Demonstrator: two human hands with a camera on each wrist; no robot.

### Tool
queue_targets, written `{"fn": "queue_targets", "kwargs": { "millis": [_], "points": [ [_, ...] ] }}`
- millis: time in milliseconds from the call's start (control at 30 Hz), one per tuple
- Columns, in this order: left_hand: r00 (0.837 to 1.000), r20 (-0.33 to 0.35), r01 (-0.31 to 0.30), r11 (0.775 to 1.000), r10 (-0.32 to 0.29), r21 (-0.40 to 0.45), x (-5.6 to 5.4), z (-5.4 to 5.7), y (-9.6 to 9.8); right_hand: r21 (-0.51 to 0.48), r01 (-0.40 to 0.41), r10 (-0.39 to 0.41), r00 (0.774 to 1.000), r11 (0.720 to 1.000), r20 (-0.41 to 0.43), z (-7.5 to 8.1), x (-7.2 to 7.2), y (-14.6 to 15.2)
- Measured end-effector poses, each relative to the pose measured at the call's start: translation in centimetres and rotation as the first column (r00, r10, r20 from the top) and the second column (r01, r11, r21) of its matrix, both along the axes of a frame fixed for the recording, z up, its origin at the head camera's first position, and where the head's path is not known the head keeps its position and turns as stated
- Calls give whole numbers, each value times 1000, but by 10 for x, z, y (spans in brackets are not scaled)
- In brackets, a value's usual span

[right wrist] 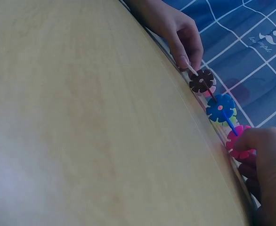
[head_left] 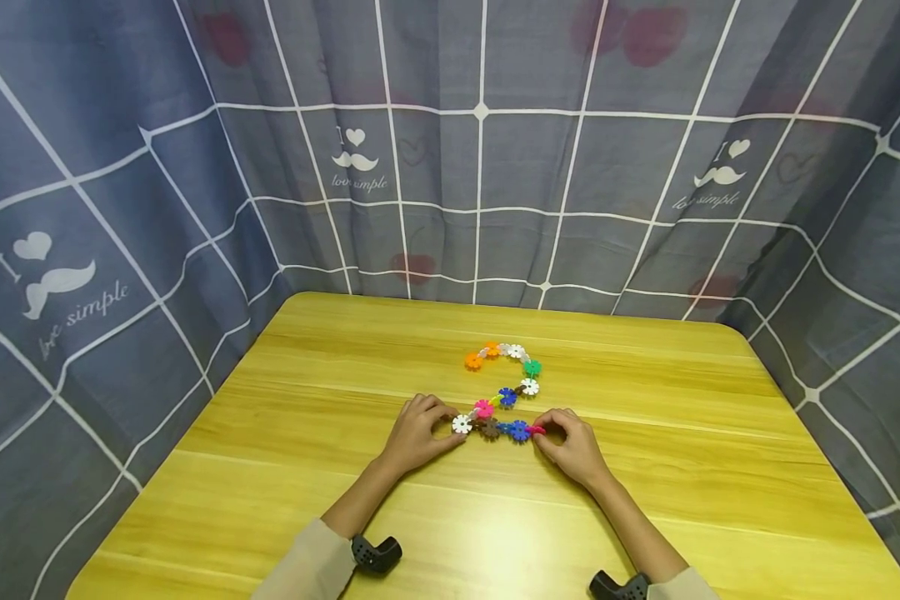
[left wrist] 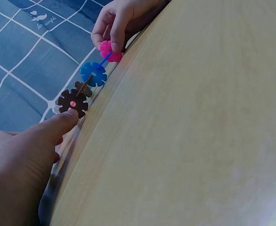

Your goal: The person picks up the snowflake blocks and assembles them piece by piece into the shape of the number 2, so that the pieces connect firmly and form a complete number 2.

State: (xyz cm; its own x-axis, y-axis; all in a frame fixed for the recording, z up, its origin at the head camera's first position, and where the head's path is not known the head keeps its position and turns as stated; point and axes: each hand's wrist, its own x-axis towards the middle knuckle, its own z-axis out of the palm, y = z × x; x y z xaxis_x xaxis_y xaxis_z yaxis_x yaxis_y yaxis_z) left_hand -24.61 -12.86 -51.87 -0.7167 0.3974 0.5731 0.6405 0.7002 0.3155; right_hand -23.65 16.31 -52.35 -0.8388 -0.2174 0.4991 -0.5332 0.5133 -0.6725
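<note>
A chain of interlocking plastic snowflake discs (head_left: 507, 397) lies on the table, curved into a shape like a 2. Its colours include orange, white, green, blue, pink and brown. At the lower left bend my left hand (head_left: 420, 433) pinches the chain between thumb and fingers, around a white disc (head_left: 461, 424); in the left wrist view the thumb tip lies by a dark brown disc (left wrist: 72, 102). My right hand (head_left: 573, 448) pinches the pink disc (right wrist: 240, 141) at the chain's lower right end, beside a blue disc (head_left: 520, 431). Fingertips partly hide both held discs.
The wooden table (head_left: 330, 367) has a rounded back edge. Grey-blue curtains (head_left: 435, 167) with white lines hang behind it and along both sides. Each forearm wears a black wrist device, one at the left (head_left: 376, 555) and one at the right (head_left: 619, 586).
</note>
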Motion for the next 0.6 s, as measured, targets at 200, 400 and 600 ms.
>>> {"fn": "queue_targets", "kwargs": {
  "millis": [200,400,600],
  "points": [
    [1000,-16,-2,1000,2,-1,0,-1,1,10,-1,1,1000,1000,-10,-3,-1,1],
    [1000,-13,-6,1000,6,-6,1,-1,1,8,-2,2,1000,1000,-5,-2,0,1],
    [999,27,-22,1000,22,-16,1,0,1,0,-5,5,1000,1000,23,0,1,1]
  ]
}}
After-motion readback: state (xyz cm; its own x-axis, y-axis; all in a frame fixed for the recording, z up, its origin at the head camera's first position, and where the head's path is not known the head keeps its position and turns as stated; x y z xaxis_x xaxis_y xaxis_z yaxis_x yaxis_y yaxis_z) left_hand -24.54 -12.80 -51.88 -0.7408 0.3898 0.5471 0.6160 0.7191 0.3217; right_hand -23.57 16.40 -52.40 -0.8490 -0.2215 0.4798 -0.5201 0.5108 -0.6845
